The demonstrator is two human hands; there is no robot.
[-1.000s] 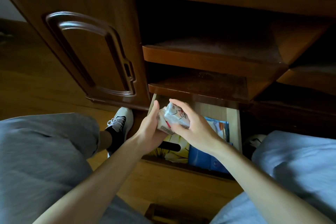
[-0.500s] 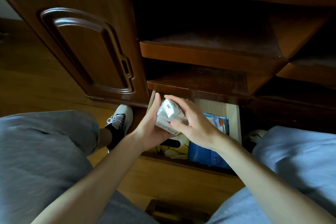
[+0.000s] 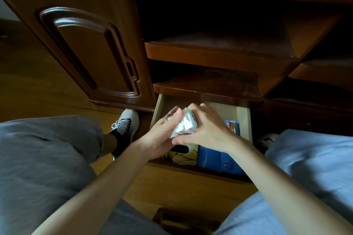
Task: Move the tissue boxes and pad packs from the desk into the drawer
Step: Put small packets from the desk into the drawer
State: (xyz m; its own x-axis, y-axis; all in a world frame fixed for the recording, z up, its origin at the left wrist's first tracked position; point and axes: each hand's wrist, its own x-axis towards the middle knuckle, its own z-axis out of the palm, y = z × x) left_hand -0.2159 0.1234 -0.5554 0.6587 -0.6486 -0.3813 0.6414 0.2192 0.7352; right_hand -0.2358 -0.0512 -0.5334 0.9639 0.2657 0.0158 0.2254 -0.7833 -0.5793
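A small white pad pack is held above the open wooden drawer. My left hand grips it from the left, thumb on its top. My right hand wraps over it from the right, fingers curled across the top. Inside the drawer lie a yellow patterned tissue box at the front left and a blue pack to its right. Another blue-and-orange pack shows behind my right hand.
Two dark wooden shelves sit above the drawer. A closed cabinet door stands to the left. My knees in grey trousers flank the drawer, and a white shoe rests on the wooden floor beside it.
Both hands have turned the white pack and lowered it a little toward the drawer. My right hand now covers more of its top.
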